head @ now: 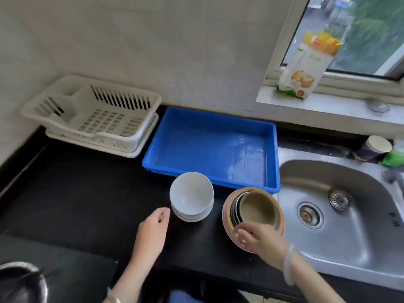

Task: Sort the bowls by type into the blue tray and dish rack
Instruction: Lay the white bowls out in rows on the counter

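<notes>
A stack of white bowls (191,196) stands on the black counter in front of the blue tray (213,119), which has nothing in it. To the right, nested coloured bowls (258,207) sit beside the sink, a beige one on top. My right hand (260,238) pinches the near rim of this coloured stack. Just left of the white bowls, my left hand (153,230) hovers without touching them, its fingers loosely curled and holding nothing. The white dish rack (91,114) sits bare at the back left against the wall.
A steel sink (341,215) lies to the right, with a jar (375,148) and a green item behind it. A food carton (306,62) leans on the windowsill. A dark pan (19,283) shows at the bottom left. Black counter (76,193) stretches to the left.
</notes>
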A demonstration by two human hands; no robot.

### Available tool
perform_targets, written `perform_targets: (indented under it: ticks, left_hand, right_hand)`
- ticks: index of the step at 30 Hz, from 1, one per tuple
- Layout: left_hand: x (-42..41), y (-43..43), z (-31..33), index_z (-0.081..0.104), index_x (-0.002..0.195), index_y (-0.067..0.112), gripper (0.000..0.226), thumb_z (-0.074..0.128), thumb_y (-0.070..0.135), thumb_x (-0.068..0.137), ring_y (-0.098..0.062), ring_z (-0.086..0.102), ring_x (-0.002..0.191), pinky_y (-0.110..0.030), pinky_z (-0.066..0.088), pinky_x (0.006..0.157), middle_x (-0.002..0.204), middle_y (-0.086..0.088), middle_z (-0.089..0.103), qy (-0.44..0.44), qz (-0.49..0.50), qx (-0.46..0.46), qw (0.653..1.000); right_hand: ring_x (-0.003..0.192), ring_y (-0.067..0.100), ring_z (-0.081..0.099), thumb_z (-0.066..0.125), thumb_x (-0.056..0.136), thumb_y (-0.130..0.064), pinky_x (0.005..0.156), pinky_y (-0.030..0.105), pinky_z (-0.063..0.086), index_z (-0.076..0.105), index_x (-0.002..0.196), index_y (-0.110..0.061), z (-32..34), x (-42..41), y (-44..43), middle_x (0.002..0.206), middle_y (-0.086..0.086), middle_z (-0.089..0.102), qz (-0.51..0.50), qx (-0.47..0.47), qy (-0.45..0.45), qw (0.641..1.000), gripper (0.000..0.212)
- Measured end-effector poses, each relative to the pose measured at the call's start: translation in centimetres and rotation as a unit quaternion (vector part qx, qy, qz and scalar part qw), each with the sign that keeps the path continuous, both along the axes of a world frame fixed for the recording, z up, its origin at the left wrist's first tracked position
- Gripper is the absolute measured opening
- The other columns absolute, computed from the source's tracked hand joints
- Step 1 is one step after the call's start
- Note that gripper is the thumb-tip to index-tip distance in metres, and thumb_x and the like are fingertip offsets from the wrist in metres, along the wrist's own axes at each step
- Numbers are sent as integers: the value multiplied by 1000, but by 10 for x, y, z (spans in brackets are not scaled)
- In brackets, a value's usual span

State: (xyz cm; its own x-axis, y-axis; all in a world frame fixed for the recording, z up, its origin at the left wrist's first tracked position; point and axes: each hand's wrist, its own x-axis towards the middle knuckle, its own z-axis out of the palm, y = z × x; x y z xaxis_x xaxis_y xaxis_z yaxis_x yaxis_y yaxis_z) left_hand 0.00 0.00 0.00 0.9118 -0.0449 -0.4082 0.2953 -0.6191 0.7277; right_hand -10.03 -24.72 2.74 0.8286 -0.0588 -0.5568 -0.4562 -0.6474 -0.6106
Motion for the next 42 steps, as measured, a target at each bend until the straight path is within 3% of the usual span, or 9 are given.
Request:
perform_targets:
  ticks: [3, 6, 10, 17, 22, 28, 32, 39, 42]
  left_hand:
    - [15, -9, 8, 58, 124, 22, 35, 45, 33, 94, -21, 61, 106, -42, 48, 96, 113, 1, 65, -36, 32, -33, 998]
    - [24, -20, 10, 57, 125, 21, 34, 48, 27, 93, -20, 61, 105, -40, 50, 94, 116, 2, 64, -44, 24, -39, 998]
    - [27, -23, 1, 59, 121, 23, 32, 53, 17, 90, -14, 63, 95, -29, 51, 82, 113, 4, 64, -42, 38, -44, 997]
    - [31, -24, -9, 57, 124, 21, 31, 51, 22, 93, -14, 63, 99, -40, 53, 90, 109, 5, 64, 8, 79, -102, 992]
    - [35, -23, -14, 63, 113, 22, 24, 47, 23, 95, -2, 63, 83, -19, 51, 67, 91, 15, 64, 14, 97, -110, 989]
    - [40, -32, -8, 62, 117, 18, 28, 57, 20, 90, -18, 63, 101, -37, 52, 90, 111, 1, 65, -5, 83, -27, 996]
    - [40, -44, -2, 64, 111, 17, 24, 60, 16, 87, -17, 62, 91, -31, 51, 77, 100, 2, 64, -37, 92, 29, 995]
    - [39, -52, 11, 66, 96, 15, 13, 63, 11, 84, -9, 56, 75, -17, 38, 57, 80, 9, 57, -107, 86, 81, 987]
    - [40, -50, 16, 66, 96, 15, 13, 62, 11, 84, -10, 59, 75, -21, 45, 60, 78, 8, 59, -102, 86, 76, 988]
  right_hand:
    - [80, 9, 58, 45, 94, -37, 75, 24, 43, 60, 111, -34, 8, 51, 8, 87, -12, 65, -46, -55, -80, 994, 22]
    - [98, 21, 61, 42, 96, -39, 76, 27, 39, 53, 125, -24, 11, 93, 23, 107, -1, 68, -31, -107, -79, 991, 35]
    - [79, 26, 52, 44, 94, -37, 63, 28, 32, 50, 77, -24, 1, 113, 40, 80, 2, 57, -32, -134, -68, 988, 23]
    - [77, 35, 51, 37, 90, -8, 60, 29, 33, 43, 81, -9, 2, 134, 52, 92, 19, 60, -17, -235, -45, 971, 11]
    - [74, 31, 47, 37, 91, -8, 61, 28, 34, 41, 66, -10, 10, 134, 47, 93, 17, 62, -44, -224, -43, 973, 25]
    - [53, 13, 34, 44, 91, -21, 44, 23, 20, 39, 59, -17, 18, 122, 28, 58, -1, 42, -110, -214, -109, 965, 33]
    - [52, 8, 36, 46, 92, -21, 44, 20, 23, 38, 58, -20, 24, 118, 18, 62, 0, 48, -124, -199, -120, 965, 35]
    - [66, 21, 51, 49, 91, -22, 47, 18, 29, 52, 74, -15, 26, 105, 5, 72, 6, 60, -135, -150, -135, 970, 18]
    - [59, 16, 49, 50, 91, -22, 46, 17, 29, 53, 74, -14, 30, 103, 0, 72, 5, 58, -133, -140, -144, 970, 19]
